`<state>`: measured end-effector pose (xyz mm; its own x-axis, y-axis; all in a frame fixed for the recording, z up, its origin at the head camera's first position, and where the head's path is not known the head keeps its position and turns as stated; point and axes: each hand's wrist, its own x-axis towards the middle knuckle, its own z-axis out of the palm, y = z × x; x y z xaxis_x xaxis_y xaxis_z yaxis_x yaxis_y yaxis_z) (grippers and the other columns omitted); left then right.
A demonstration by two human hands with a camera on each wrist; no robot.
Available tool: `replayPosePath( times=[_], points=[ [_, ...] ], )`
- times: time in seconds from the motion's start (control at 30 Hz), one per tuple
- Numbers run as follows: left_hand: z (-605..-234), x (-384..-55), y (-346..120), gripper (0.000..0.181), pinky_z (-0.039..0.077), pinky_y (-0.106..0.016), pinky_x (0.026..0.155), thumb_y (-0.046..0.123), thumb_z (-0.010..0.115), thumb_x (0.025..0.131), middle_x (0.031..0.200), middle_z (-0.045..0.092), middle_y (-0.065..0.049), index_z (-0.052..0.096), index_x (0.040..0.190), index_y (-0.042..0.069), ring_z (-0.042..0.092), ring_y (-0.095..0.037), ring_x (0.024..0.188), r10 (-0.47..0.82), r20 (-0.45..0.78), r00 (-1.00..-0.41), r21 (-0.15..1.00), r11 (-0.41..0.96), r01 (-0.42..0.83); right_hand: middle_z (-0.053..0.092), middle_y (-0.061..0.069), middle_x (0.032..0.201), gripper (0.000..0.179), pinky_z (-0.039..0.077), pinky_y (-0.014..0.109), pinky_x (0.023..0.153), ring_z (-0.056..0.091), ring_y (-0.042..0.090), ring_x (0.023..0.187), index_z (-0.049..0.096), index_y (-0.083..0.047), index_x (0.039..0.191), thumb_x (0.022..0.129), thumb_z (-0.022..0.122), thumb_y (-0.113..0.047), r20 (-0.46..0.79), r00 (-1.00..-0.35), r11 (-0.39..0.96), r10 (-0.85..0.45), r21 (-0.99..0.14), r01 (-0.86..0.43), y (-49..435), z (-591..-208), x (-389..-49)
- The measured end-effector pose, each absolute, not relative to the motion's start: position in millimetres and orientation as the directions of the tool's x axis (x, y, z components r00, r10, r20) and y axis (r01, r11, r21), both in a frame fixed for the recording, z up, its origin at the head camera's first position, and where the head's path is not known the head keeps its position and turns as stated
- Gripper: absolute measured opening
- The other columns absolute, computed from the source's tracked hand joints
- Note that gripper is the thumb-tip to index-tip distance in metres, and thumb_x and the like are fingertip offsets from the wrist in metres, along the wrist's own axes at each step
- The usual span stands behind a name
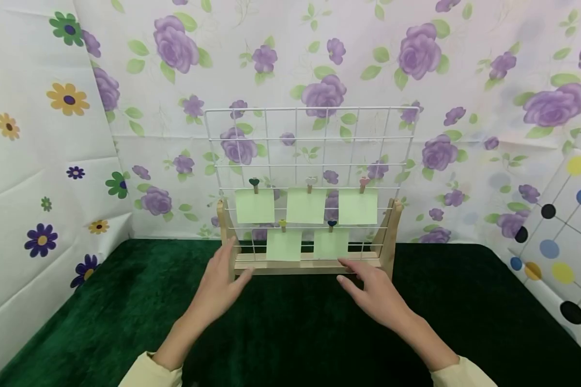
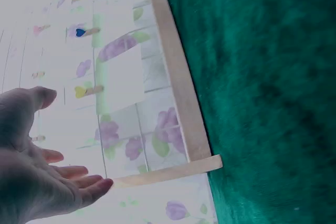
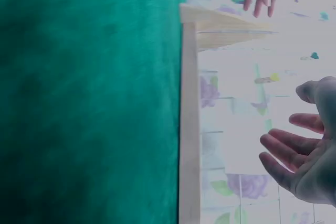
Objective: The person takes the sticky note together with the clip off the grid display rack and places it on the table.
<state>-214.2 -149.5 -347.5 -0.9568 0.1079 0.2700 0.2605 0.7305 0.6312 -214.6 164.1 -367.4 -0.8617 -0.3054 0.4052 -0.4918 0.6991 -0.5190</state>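
Green cloth (image 1: pixel 295 328) spreads wider than the rack (image 1: pixel 307 267).

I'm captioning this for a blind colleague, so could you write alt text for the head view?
A person's left grip and right grip, bare-handed and empty, are held out before a white wire grid in a wooden stand on dark green cloth. Five pale green papers hang there from heart-topped clips, three above two.
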Motion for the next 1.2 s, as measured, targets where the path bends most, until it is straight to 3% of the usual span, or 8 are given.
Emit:
replayPosePath(
  times=[0.13, 0.33, 0.6, 0.97, 1.2],
  points=[
    [-338.9, -219.9, -153.4, 0.066, 0.034, -0.061, 0.101, 0.024, 0.057, 0.098, 0.149, 0.03, -0.025, 0.025, 0.15, 0.0, 0.035, -0.042, 0.133, 0.048, 0.309, -0.95, 0.69, 0.676, 0.259, 0.063, 0.013, 0.122, 0.036, 0.052, 0.044, 0.086, 0.063, 0.023, 0.105, 0.059, -0.002, 0.129, 0.097, 0.06, -0.019, 0.413, -0.863, 0.607, -0.292, -0.618, -0.5, 158.7, -356.4, -223.7],
    [-328.3, -228.6, -162.3, 0.055, 0.043, -0.053, 0.095, 0.017, 0.055, 0.099, 0.144, 0.04, -0.024, 0.034, 0.146, -0.002, 0.044, -0.04, 0.126, 0.012, 0.335, -0.942, 0.738, 0.619, 0.27, 0.066, 0.009, 0.118, 0.032, 0.051, 0.042, 0.087, 0.063, 0.022, 0.105, 0.063, -0.003, 0.125, 0.098, 0.06, -0.019, 0.439, -0.869, 0.539, -0.228, -0.687, -0.488, 148.4, -338.1, -236.9],
    [-312.8, -241.0, -168.1, 0.048, 0.042, -0.049, 0.099, 0.017, 0.051, 0.101, 0.142, 0.046, -0.02, 0.038, 0.144, -0.001, 0.047, -0.036, 0.125, -0.061, 0.328, -0.943, 0.779, 0.582, 0.233, 0.066, 0.012, 0.116, 0.031, 0.051, 0.041, 0.089, 0.063, 0.022, 0.105, 0.063, -0.001, 0.123, 0.098, 0.058, -0.019, 0.445, -0.864, 0.452, -0.235, -0.737, -0.503, 131.2, -318.3, -253.6],
    [-294.8, -249.8, -166.6, 0.046, 0.04, -0.047, 0.101, 0.014, 0.051, 0.1, 0.138, 0.049, -0.02, 0.041, 0.142, -0.001, 0.048, -0.034, 0.125, -0.055, 0.37, -0.928, 0.788, 0.548, 0.281, 0.068, 0.008, 0.115, 0.029, 0.05, 0.041, 0.089, 0.063, 0.02, 0.105, 0.065, -0.004, 0.121, 0.098, 0.059, -0.019, 0.436, -0.862, 0.394, -0.26, -0.767, -0.507, 104.3, -291.5, -267.7],
    [-282.2, -250.8, -165.2, 0.043, 0.041, -0.046, 0.101, 0.018, 0.048, 0.101, 0.138, 0.05, -0.017, 0.044, 0.141, 0.002, 0.046, -0.033, 0.127, -0.058, 0.309, -0.949, 0.837, 0.49, 0.243, 0.067, 0.009, 0.117, 0.031, 0.049, 0.041, 0.09, 0.062, 0.02, 0.107, 0.064, -0.004, 0.124, 0.098, 0.059, -0.021, 0.416, -0.862, 0.372, -0.289, -0.781, -0.502, 87.9, -275.6, -272.3]
  ],
)
